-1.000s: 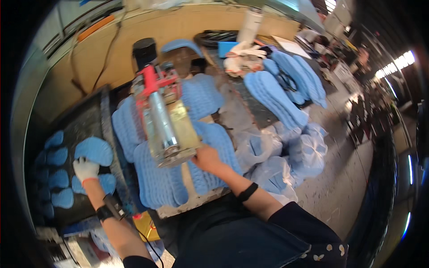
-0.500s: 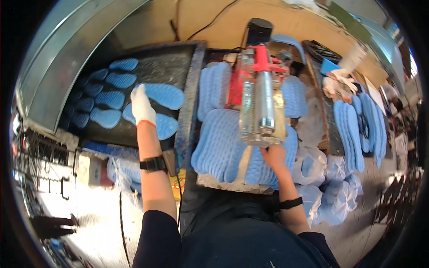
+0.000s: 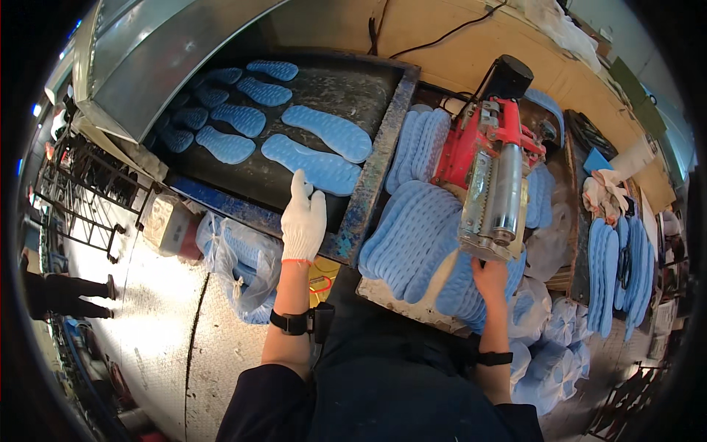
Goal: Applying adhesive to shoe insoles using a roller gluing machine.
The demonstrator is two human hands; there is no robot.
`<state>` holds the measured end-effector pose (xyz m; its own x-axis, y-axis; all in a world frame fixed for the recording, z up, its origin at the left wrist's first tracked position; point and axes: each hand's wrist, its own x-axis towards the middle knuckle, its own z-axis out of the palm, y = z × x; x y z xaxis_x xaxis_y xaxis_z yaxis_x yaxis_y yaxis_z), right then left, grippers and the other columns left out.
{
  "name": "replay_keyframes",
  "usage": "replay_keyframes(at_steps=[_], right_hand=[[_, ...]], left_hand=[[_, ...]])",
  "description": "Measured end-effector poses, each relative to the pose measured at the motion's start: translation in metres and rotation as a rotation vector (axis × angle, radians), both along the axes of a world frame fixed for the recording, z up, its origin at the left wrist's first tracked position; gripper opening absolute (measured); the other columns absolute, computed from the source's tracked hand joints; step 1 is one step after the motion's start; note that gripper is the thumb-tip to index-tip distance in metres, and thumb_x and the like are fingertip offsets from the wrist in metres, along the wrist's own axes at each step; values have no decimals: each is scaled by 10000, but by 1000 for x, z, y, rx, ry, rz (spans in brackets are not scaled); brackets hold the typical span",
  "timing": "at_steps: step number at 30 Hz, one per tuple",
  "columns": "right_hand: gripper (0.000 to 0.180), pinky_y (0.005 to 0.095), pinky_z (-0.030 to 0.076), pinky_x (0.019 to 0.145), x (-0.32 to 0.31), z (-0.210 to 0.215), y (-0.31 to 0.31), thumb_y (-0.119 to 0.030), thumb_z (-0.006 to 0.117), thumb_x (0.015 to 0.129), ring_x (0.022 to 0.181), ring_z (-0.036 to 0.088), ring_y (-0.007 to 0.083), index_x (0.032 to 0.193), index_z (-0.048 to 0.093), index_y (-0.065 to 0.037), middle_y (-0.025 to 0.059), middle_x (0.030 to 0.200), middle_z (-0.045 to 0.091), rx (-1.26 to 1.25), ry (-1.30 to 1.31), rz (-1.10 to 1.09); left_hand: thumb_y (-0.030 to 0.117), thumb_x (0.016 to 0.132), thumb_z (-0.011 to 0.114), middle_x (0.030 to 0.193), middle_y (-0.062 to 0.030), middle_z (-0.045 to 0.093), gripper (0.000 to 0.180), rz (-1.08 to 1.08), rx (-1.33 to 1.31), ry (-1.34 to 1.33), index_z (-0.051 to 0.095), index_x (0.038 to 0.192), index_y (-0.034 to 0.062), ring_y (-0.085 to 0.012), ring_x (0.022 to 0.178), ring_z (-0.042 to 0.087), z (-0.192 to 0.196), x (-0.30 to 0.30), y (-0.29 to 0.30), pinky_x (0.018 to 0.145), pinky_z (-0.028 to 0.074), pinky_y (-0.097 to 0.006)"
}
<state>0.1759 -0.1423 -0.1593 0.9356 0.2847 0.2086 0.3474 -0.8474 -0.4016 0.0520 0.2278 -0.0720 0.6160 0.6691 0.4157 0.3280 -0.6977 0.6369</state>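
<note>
My left hand [image 3: 303,225], in a white knit glove, reaches over the near edge of the dark conveyor bed [image 3: 324,92]. Its fingers are stretched and hold nothing; a fingertip is at the near edge of a blue insole [image 3: 313,163]. A second blue insole [image 3: 328,132] lies flat just beyond that one. My bare right hand [image 3: 492,280] is at the front of a red machine with a metal roller [image 3: 504,195], beside a row of blue insoles [image 3: 460,291]. The roller's front end hides its fingertips, so its grip is not visible.
Several more insoles [image 3: 239,118] lie on the bed under a metal hood [image 3: 166,59]. Standing stacks of insoles [image 3: 412,232] surround the machine. Bagged insoles [image 3: 250,258] hang at left; more bags [image 3: 549,361] sit at right. A person's legs [image 3: 70,295] show far left.
My left hand has drawn back toward me from the far insole, leaving both insoles uncovered on the bed. The view has swung left. My right hand stays under the roller's front end.
</note>
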Motion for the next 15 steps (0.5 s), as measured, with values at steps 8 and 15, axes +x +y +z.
replay_keyframes(at_steps=[8, 15], right_hand=[[268, 505, 487, 640, 3, -7, -3, -287, 671, 819, 723, 631, 422, 874, 681, -25, 202, 771, 664, 5, -40, -1], [254, 495, 488, 657, 6, -12, -3, -275, 670, 830, 760, 635, 414, 904, 680, -33, 200, 806, 670, 45, 3, 17]], left_hand=[[91, 797, 598, 1140, -121, 624, 439, -252, 500, 33, 561, 1234, 113, -342, 1106, 556, 44, 37, 1, 937, 435, -463], [94, 720, 702, 1401, -106, 449, 661, -446, 505, 361, 483, 1342, 154, -377, 1321, 349, 21, 101, 36, 1026, 367, -505]])
